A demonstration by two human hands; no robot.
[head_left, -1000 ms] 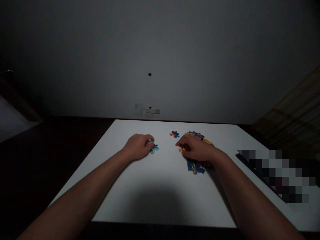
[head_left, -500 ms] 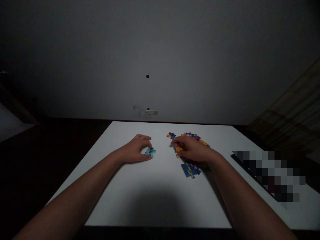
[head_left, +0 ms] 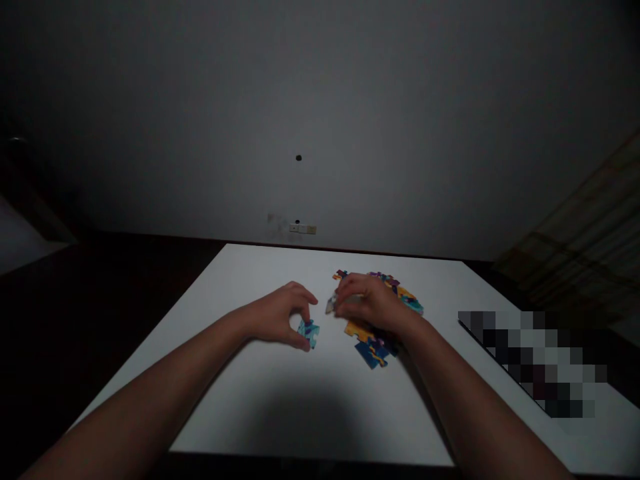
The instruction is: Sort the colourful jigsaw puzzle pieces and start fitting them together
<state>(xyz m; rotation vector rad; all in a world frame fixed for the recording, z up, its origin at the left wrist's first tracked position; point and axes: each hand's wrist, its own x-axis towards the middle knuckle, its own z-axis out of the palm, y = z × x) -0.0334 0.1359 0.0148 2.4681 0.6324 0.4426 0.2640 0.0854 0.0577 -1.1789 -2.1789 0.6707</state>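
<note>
My left hand (head_left: 280, 315) curls thumb and forefinger around a light blue jigsaw piece (head_left: 311, 333), touching its edges on the white table. The other fingers arch above it. To its right, my right hand (head_left: 370, 303) pinches a pale greyish jigsaw piece (head_left: 330, 305), its tilted edge showing past the fingertips. Under and behind that hand lies a pile of colourful jigsaw pieces (head_left: 407, 293), partly hidden by the wrist. Orange and dark blue pieces (head_left: 369, 353) lie at the pile's near side. A small dark piece (head_left: 341, 274) sits just beyond my right fingers.
The white table (head_left: 240, 407) reaches towards a grey wall (head_left: 400, 133) with a socket strip (head_left: 303, 229). A blurred-out flat dark-edged object (head_left: 535, 363) lies at the table's right side. A striped curtain (head_left: 580, 227) hangs at the far right.
My right hand has moved left from the pile, now with a pale piece in its fingers. My left hand and the light blue piece have shifted slightly right and nearer to me.
</note>
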